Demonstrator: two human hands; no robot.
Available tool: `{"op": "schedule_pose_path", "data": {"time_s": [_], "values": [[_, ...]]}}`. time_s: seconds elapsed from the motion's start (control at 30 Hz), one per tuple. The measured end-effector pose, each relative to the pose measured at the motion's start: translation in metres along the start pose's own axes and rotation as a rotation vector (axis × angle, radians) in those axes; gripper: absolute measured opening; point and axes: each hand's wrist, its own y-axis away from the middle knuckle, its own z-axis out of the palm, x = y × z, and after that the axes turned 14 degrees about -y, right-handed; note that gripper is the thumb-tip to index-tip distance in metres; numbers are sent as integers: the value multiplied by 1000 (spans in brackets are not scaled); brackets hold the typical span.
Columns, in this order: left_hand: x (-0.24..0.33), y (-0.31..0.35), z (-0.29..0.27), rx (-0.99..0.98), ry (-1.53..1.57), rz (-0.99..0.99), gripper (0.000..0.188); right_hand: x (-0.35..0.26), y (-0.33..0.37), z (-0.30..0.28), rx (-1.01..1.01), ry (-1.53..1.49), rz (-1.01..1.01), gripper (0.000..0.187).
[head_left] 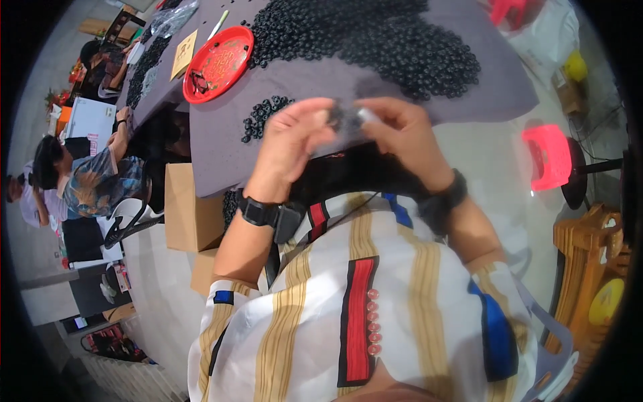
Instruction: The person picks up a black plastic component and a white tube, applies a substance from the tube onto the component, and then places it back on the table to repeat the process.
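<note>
My left hand (293, 134) and my right hand (405, 134) are raised close together over the table's front edge. Their fingers are bent into pinches around a small dark piece (345, 117), smeared by motion. It looks like the black ring-shaped pieces on the table, though its exact kind is unclear. A pale, shiny spot shows at my right fingertips; I cannot tell what it is. Just beyond my left hand lies a small group of black ring-shaped pieces (258, 120). Farther back spreads a large heap of them (402, 50).
On the grey tablecloth (221, 144) sits a red round tray (234, 70) with a few dark bits, beside a tan card (184, 55). A cardboard box (184, 208) stands below at left. Another person (100, 181) sits farther left. A pink stool (549, 157) stands at right.
</note>
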Motion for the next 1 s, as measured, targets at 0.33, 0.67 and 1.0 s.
{"op": "schedule_pose_path", "data": {"time_s": [0.33, 0.67, 1.0], "values": [[-9, -53, -71, 374, -1337, 403, 18, -7, 12, -63, 280, 6, -25, 28], [-7, -159, 8, 176, -1652, 362, 15, -2, 13, -44, 209, -17, 7, 29], [-21, -168, 3, 210, -1761, 419, 6, 3, 12, -49, 194, 1, 7, 29]]}}
